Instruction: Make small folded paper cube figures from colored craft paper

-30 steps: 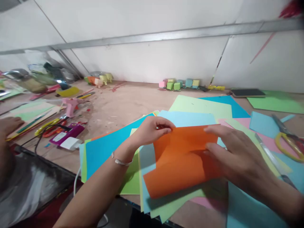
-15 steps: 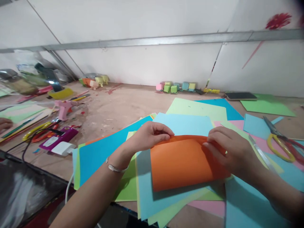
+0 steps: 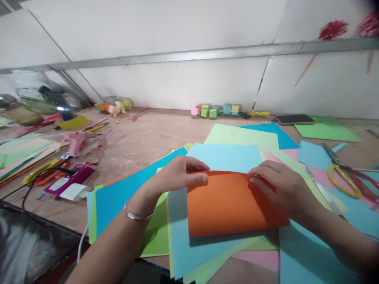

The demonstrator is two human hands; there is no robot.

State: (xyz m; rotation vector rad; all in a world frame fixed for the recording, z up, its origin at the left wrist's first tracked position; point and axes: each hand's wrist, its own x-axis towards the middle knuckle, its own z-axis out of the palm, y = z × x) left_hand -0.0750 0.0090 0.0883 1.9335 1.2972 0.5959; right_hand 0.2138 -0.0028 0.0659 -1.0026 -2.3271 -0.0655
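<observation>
An orange sheet of paper (image 3: 227,205) lies bent over on itself, its rounded fold towards me and its far edges together between my hands. My left hand (image 3: 185,171) pinches the far left corner between thumb and fingers. With thumb and fingertips, my right hand (image 3: 275,183) grips the far edge on the right, and its palm hides the sheet's right part. Beneath the orange paper is a light blue sheet (image 3: 183,256), on top of several other coloured sheets. A blue sheet (image 3: 124,193) sits by my left forearm.
Scissors (image 3: 343,173) and a craft knife (image 3: 322,189) lie on papers at the right. A pink glue gun (image 3: 75,142), a purple device (image 3: 69,181) and a white plug (image 3: 75,192) are on the left. Small paper blocks (image 3: 213,112) and a phone (image 3: 294,119) are along the back.
The paper's far edges have come closer together, and the gap between them has narrowed. My right hand has shifted slightly left along the edge. The view has turned a little to the right.
</observation>
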